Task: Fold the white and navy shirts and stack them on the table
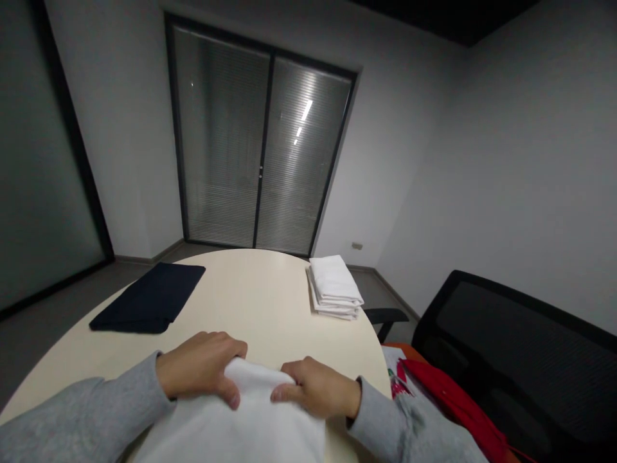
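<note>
A white cloth (241,431) spreads over the near edge of the round table, running out of view at the bottom. My left hand (205,366) grips its far edge on the left, with the thumb on top. On the right, my right hand (315,387) pinches the same edge between thumb and fingers. A short stretch of fabric bulges up between the two hands. What kind of item the cloth is cannot be made out. The fingertips under it are hidden.
A folded dark navy cloth (149,299) lies at the table's left. Folded white cloths (335,286) are stacked at the right edge of the table (255,289). Beside it stands a black mesh chair (511,341), with red fabric (448,399) on its orange seat.
</note>
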### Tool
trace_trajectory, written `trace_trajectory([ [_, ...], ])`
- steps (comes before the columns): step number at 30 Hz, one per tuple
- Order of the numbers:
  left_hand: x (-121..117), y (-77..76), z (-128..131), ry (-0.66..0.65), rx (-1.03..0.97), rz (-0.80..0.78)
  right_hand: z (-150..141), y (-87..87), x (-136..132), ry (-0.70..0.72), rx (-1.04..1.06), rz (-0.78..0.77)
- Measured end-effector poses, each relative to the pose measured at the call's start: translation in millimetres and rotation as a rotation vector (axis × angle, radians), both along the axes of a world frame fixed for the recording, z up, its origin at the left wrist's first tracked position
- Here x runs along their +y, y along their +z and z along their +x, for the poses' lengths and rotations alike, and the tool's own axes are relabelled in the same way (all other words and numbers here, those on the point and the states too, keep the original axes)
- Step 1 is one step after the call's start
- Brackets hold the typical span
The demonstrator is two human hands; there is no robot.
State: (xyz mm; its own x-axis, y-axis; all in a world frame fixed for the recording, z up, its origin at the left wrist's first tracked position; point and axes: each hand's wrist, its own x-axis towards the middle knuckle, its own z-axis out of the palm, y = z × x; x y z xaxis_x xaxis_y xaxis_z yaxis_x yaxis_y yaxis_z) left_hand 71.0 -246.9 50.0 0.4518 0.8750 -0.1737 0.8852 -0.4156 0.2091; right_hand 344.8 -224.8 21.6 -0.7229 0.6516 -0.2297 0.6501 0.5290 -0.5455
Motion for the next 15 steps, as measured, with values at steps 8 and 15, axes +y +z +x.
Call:
trace_trajectory([
  [8,14,-11.4,10,0.039,-0.053,0.046,21,-3.3,1,-0.043,-0.034,0.197],
  [15,12,-22.1,11,0.0,-0.175,0.113,11,2.8,19,0.119,-0.012,0.019],
])
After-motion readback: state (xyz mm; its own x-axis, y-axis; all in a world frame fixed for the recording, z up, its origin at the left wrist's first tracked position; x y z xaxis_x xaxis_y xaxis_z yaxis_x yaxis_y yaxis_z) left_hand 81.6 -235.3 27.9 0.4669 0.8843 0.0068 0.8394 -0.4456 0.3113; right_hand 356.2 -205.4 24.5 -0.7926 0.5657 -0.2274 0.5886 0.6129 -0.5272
